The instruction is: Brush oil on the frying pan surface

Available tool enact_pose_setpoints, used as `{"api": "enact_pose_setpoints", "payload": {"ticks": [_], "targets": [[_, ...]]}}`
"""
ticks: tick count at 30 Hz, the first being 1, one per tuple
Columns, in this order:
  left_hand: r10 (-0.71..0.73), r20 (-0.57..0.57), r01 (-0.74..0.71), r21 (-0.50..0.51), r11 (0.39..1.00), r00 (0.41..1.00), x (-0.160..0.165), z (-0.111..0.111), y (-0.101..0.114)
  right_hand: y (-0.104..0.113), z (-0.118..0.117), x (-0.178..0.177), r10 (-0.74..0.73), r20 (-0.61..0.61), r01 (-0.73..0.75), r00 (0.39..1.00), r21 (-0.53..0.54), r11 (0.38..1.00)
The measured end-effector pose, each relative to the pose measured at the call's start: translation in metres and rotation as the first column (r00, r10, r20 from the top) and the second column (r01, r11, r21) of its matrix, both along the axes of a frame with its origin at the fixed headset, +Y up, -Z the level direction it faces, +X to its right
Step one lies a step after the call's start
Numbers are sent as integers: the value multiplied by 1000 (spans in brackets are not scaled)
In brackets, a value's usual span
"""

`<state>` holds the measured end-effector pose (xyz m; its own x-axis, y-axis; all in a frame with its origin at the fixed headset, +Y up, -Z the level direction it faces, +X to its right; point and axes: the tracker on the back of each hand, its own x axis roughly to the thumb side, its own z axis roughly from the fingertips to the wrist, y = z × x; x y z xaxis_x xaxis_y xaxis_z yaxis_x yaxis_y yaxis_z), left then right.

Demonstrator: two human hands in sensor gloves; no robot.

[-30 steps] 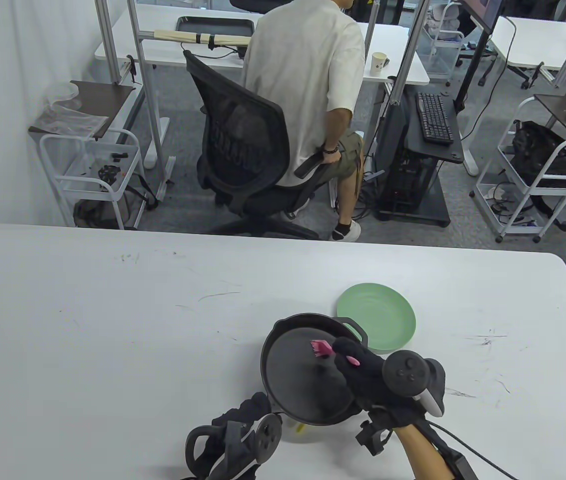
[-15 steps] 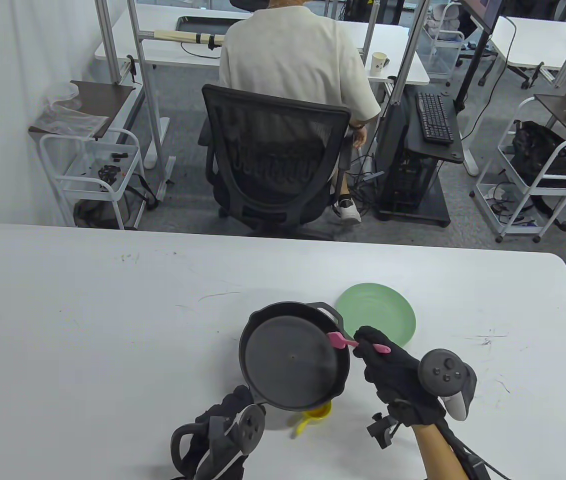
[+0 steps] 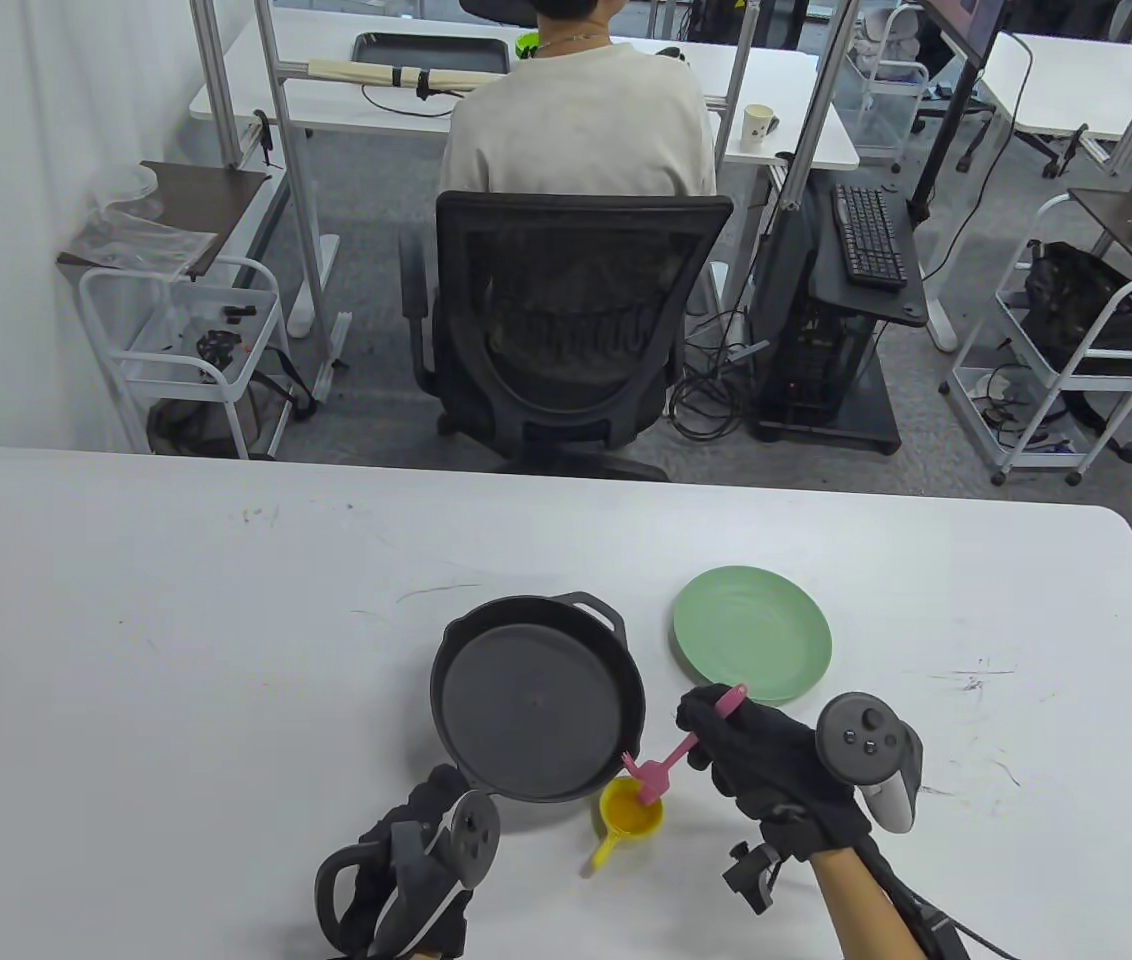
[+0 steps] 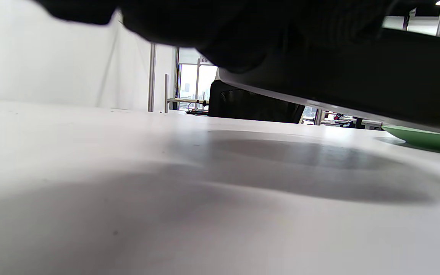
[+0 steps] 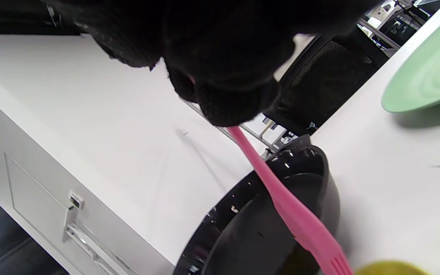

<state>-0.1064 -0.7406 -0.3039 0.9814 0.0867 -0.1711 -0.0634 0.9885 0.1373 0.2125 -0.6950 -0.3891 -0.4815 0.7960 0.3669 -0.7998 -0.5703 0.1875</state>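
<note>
While the left hand (image 3: 416, 860) grips the frying pan (image 3: 538, 698) handle near the tabletop's front edge, presumably to steady it, the right hand (image 3: 766, 765) holds the pink brush (image 3: 671, 760), bristles dipped in the yellow oil cup (image 3: 631, 812) just beside the pan, prob. reloading oil. Green plate (image 3: 752, 634) sits nearby. No legible writing on these items.

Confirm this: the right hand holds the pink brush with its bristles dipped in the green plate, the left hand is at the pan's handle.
Wrong in one respect: the pink brush dips into the small yellow cup, not the green plate, as the table view shows. The right hand does hold it, and the left hand is at the pan handle.
</note>
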Motion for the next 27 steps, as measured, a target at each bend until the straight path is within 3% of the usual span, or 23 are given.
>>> {"api": "enact_pose_setpoints", "payload": {"ticks": [16, 27], "targets": [[31, -8, -31, -8, 1000, 1000, -4, 0, 1, -28, -6, -12, 87, -13, -87, 996, -67, 994], [22, 8, -22, -22, 1000, 1000, -1, 0, 0, -33, -6, -15, 128, -19, -129, 992, -55, 990]]}}
